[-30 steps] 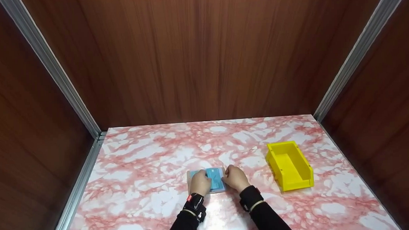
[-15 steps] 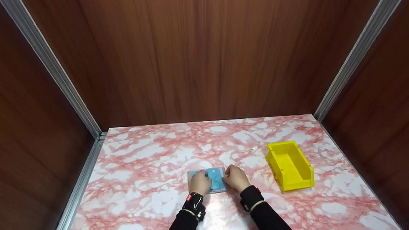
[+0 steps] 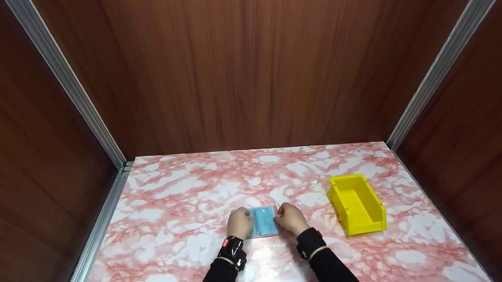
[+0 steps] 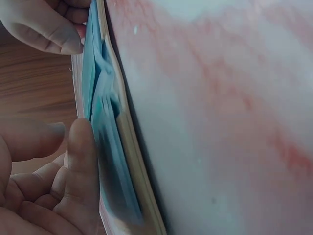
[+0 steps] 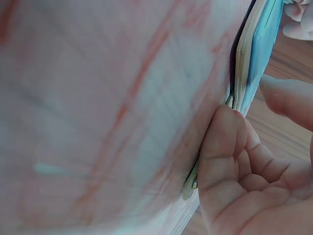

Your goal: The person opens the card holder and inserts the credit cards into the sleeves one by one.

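Note:
An opened card holder [image 3: 264,235] lies flat on the table, with bluish sleeves and a beige layered edge. A light blue card [image 3: 265,220] with a small pale mark near its top lies on its right half. My left hand [image 3: 239,223] rests over the left half, hiding part of it. In the left wrist view, the index finger touches the blue sleeve [image 4: 110,152], with the thumb apart from it. My right hand [image 3: 291,218] holds the right edge, thumb over the blue face and index finger at the edge in the right wrist view.
To the right on the pink-and-white marbled table [image 3: 173,185] stands a yellow plastic bin [image 3: 349,217]. Brown wood-grain panels [image 3: 248,74] enclose the back and both sides, joined by metal corner posts [image 3: 69,80].
My left hand has slid a little left, off the blue card, uncovering more of the middle of the card holder. My right hand stays almost still at the right edge.

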{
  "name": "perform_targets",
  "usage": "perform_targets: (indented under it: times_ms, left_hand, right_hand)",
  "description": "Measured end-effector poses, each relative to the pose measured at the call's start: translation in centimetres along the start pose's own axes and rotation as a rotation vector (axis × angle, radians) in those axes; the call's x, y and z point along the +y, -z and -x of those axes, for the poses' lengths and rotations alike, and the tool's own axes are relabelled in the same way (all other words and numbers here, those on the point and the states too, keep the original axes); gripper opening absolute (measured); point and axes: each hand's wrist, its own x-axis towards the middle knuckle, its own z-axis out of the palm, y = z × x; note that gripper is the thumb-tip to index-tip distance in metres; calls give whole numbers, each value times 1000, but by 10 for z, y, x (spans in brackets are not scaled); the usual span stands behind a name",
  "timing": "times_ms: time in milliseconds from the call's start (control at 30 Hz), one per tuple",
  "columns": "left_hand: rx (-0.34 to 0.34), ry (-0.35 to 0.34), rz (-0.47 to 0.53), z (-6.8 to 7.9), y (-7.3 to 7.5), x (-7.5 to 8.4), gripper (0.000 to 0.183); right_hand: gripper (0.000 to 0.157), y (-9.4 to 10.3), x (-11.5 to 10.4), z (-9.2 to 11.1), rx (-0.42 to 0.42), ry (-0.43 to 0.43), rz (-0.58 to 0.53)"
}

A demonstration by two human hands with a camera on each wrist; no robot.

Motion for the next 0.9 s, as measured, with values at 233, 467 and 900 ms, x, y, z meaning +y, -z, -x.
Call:
perform_targets:
  times_ms: [233,467,900]
  left_hand:
    - [16,20,14,-2,15,-10,10]
    - [35,73,9,-4,27,-23,13]
    - [-7,172,-12,-5,39,-41,18]
  right_hand:
    - [17,8,2,0,34,46,1]
    - [15,17,3,-2,113,31,76]
    - [15,22,10,2,132,0,188]
